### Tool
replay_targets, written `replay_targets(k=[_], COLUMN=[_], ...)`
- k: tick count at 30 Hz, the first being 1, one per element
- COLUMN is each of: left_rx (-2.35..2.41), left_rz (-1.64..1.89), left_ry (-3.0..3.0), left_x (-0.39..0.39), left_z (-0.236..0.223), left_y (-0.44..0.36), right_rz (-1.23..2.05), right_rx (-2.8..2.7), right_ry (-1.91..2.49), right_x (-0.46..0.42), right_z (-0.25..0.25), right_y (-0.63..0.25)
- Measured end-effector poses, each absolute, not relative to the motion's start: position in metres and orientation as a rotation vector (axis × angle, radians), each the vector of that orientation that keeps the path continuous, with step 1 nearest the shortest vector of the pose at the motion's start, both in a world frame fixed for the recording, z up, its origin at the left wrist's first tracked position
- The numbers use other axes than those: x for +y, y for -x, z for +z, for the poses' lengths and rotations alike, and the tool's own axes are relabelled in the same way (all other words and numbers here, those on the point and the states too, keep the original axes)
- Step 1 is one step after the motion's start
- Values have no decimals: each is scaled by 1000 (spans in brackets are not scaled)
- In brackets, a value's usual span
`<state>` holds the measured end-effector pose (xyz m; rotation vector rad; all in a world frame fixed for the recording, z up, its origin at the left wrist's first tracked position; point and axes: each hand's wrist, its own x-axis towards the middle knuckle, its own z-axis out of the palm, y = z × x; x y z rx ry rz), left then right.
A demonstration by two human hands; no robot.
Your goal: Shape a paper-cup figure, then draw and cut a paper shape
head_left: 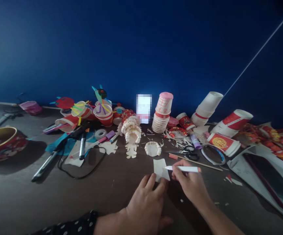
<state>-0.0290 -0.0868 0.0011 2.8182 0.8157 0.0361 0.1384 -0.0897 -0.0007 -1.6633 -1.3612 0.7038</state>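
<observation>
A small piece of pale paper [159,167] lies on the dark table in front of me. My left hand [147,197] rests flat with its fingertips on the paper's lower edge, fingers spread. Pinched in my right hand [191,182] is a white marker [185,168] with an orange end, its tip at the paper's right part. No marks can be made out on the paper. Just beyond it sits a round ring of folded paper [152,149]. An orange marker cap [173,156] lies near the black-handled scissors [189,151].
A stack of paper cups [162,114] stands behind the paper ring, and tipped cups [226,143] lie to the right. A phone [273,182] rests on a white tray at far right. Left are a black cable [82,177], a glue gun [47,164] and a red bowl [4,147].
</observation>
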Motion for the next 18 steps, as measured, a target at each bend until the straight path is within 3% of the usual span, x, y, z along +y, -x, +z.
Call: replay_targets(k=[18], left_rx=[820], left_rz=[47], left_ry=[-2872], left_x=[-87], left_z=[-1], left_y=[29], right_rz=[612], right_rx=[-1536], right_ry=[1760], right_x=[-90], right_z=[4], right_y=[-140])
